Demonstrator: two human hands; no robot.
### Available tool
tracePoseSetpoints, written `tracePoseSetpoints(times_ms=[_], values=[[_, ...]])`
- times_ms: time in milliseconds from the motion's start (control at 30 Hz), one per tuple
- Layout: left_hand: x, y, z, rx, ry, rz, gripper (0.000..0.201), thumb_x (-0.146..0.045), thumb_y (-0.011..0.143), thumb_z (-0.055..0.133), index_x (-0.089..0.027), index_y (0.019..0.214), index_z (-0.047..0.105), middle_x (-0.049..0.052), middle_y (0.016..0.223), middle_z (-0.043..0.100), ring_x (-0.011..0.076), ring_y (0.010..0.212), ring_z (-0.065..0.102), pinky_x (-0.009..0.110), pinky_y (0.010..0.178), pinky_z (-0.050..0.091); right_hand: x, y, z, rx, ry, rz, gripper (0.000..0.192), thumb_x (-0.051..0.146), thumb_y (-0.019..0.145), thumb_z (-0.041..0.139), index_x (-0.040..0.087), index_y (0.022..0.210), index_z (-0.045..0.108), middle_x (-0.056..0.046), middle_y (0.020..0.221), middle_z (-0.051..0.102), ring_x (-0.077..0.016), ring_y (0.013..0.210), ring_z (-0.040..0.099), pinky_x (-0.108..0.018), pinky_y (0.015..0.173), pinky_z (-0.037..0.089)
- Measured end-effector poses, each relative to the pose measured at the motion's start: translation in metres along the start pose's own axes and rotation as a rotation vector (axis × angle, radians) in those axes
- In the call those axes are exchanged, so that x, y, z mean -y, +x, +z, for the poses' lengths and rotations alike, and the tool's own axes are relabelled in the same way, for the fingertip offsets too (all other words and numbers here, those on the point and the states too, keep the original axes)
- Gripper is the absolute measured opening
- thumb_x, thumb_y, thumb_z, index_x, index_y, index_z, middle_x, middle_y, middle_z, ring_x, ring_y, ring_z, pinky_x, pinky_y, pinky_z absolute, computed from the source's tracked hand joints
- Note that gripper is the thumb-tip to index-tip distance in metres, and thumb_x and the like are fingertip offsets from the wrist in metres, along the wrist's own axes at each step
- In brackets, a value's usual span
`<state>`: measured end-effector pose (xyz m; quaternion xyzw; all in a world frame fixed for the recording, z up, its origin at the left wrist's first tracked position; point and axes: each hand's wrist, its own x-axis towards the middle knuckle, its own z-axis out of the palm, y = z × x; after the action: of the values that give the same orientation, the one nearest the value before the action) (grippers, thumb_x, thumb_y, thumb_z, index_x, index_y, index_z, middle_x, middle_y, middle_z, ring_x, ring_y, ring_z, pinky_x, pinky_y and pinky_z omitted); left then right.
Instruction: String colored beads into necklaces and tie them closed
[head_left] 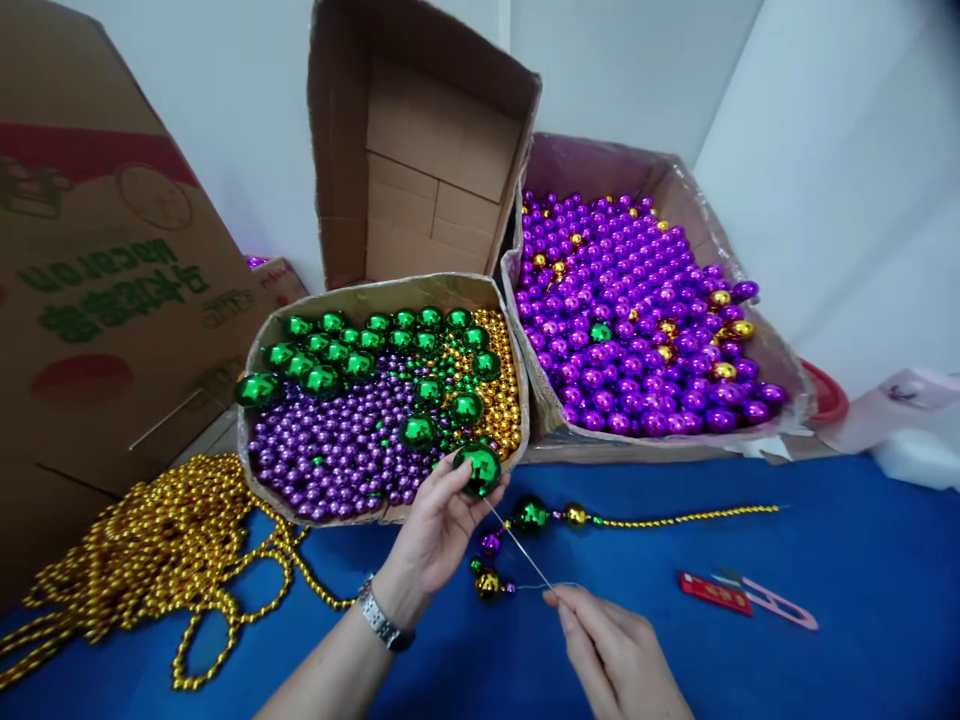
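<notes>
My left hand, wearing a watch, grips a large shiny green bead at the front rim of the small box. Pinched in my right hand is a long thin needle, whose far tip meets the underside of that bead. A thread runs from near my right fingers to a string of beads on the blue cloth. Green, gold and purple beads make up this string, which ends in a thin gold chain of tiny beads. I cannot tell how far the needle enters the bead.
A small box holds green, purple and gold beads; a larger box holds purple ones. Gold bead strands lie left. Pink thread snips and a red packet lie right on the blue cloth. Cardboard boxes stand behind.
</notes>
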<state>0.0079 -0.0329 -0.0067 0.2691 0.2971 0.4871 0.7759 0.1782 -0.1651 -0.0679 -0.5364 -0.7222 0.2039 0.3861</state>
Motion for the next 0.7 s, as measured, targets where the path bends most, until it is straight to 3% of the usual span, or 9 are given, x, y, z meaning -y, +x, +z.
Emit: tracePoseSetpoints(times_ms=[233,433,700], values=[[0.002,0.000,0.001,0.005,0.055,0.033,0.022,-0.020,0.081,0.062,-0.021,0.102,0.056,0.003,0.100,0.063,0.0196,0.093,0.063,0.040,0.088,0.048,0.001,0.001,-0.001,-0.025,-0.050,0.000,0.023,0.019,0.094,0.037,0.020,0.102,0.059,-0.001,0.067,0.065,-0.0151,0.066,0.068,-0.020,0.068,0.054],[0.018,-0.012,0.001,0.061,0.309,0.134,0.049,-0.015,0.070,0.074,-0.025,0.113,0.053,0.004,0.112,0.056,0.0192,0.096,0.057,0.031,0.081,0.048,-0.002,0.006,0.005,-0.068,-0.077,0.024,0.026,0.022,0.095,0.034,0.019,0.104,0.058,-0.005,0.076,0.070,-0.0158,0.066,0.069,-0.021,0.065,0.054],[0.026,-0.020,-0.004,0.125,0.347,0.093,0.041,-0.021,0.075,0.070,-0.024,0.111,0.052,0.007,0.115,0.051,0.0199,0.096,0.054,0.026,0.073,0.047,-0.012,0.002,0.010,-0.122,-0.125,-0.046,0.023,0.017,0.094,0.038,0.018,0.106,0.057,-0.006,0.088,0.071,-0.0166,0.080,0.070,-0.022,0.075,0.055]])
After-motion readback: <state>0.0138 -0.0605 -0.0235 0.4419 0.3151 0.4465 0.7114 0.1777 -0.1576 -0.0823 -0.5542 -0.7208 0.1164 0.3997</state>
